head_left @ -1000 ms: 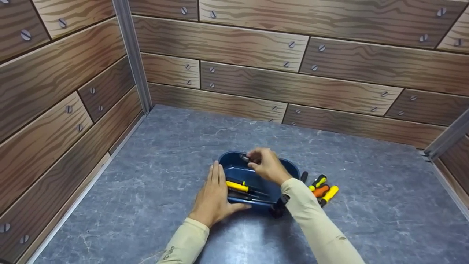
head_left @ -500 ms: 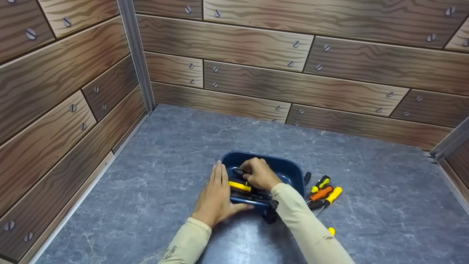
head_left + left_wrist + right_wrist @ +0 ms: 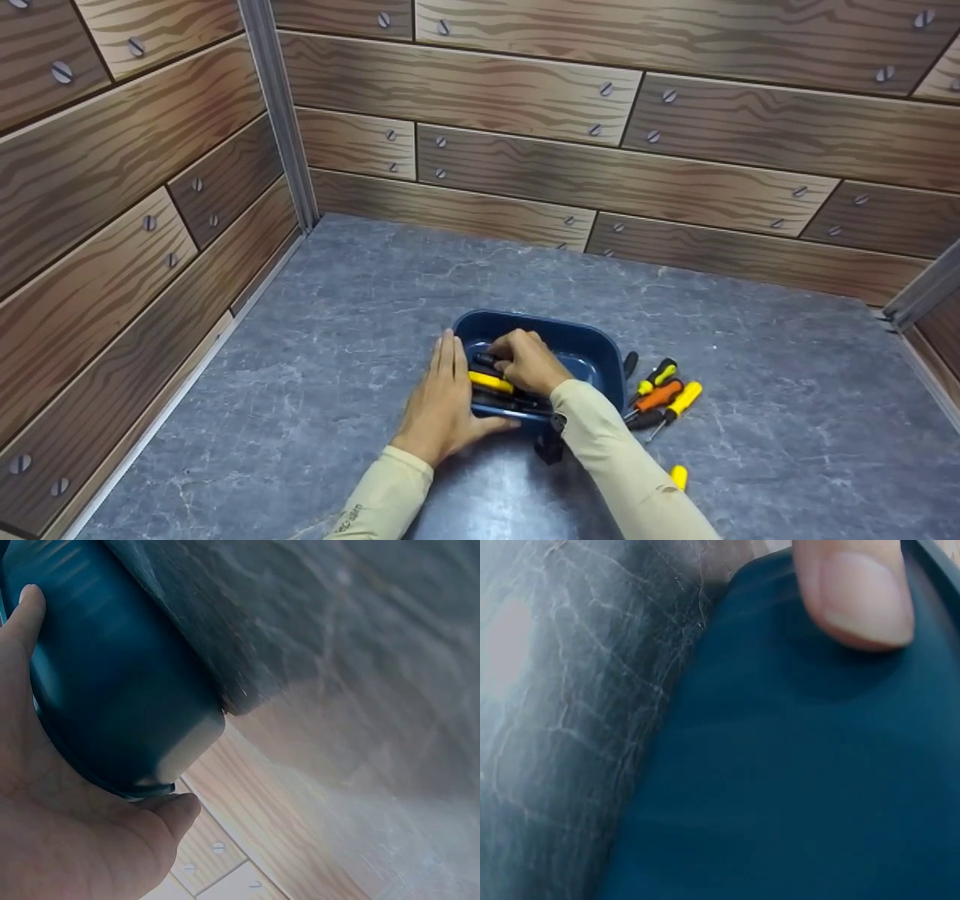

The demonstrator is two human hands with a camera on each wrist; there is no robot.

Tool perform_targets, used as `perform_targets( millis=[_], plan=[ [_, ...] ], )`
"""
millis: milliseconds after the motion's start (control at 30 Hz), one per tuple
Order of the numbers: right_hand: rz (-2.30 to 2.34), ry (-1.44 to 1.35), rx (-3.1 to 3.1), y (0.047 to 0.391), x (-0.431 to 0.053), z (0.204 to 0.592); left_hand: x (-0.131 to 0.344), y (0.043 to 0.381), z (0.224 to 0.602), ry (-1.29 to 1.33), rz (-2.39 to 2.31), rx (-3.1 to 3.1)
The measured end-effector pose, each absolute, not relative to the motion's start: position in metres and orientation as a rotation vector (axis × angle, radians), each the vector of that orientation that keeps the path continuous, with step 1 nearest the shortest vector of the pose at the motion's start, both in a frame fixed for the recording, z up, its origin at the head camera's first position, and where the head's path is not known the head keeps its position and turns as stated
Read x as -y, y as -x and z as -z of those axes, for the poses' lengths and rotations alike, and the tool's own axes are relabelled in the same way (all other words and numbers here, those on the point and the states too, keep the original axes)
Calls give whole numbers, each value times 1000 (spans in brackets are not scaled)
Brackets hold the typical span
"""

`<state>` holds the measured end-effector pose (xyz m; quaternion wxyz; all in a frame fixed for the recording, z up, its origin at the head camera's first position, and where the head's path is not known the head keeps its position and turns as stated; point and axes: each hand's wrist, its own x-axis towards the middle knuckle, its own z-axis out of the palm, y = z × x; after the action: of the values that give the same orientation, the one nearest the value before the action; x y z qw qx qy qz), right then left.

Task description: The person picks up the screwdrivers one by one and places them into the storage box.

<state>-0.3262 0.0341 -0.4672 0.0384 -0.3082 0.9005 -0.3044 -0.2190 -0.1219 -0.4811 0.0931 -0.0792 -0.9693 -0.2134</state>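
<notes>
A dark blue tub [image 3: 551, 324] stands on the table with several screwdrivers lying in its left part; a yellow-handled screwdriver [image 3: 491, 382] shows best. My left hand [image 3: 435, 401] lies along the tub's left end with straight fingers, its thumb against the front wall; the left wrist view shows that thumb [image 3: 28, 611] on the outside of the tub. Inside the tub my right hand [image 3: 529, 364] pinches a black-handled screwdriver [image 3: 485, 358], low beside the others. Its shaft is hidden under the hand. The right wrist view shows mostly the tub wall [image 3: 780, 765] and the left thumb [image 3: 859, 596].
Right of the tub lie loose screwdrivers: a black-and-lime one [image 3: 660, 373], an orange one [image 3: 660, 394], a yellow one [image 3: 684, 400] and black handles. Another yellow handle [image 3: 679, 475] shows beyond my right sleeve. Wood-patterned walls [image 3: 465, 202] border the grey table.
My right hand has moved from over the tub's back rim down into the tub with the black-handled screwdriver, bringing it close to the other screwdrivers. My left hand stays at the left end.
</notes>
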Motion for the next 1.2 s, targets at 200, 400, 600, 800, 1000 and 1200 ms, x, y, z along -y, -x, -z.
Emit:
perform_targets(
  millis=[200,400,600,800,1000,1200],
  plan=[
    [931,965,-2749,324,-37,466,119,220,482,238,629,2869],
    [928,967,-2746,322,-40,465,117,219,483,249,630,2869],
    [949,961,-2743,320,-43,464,116,218,483,269,624,2853],
    [971,956,-2739,317,-49,460,116,219,485,281,612,2844],
    [1084,915,-2801,312,-63,442,117,219,485,276,638,2852],
    [1321,873,-2894,310,-90,415,121,220,483,239,656,2868]
  ],
)
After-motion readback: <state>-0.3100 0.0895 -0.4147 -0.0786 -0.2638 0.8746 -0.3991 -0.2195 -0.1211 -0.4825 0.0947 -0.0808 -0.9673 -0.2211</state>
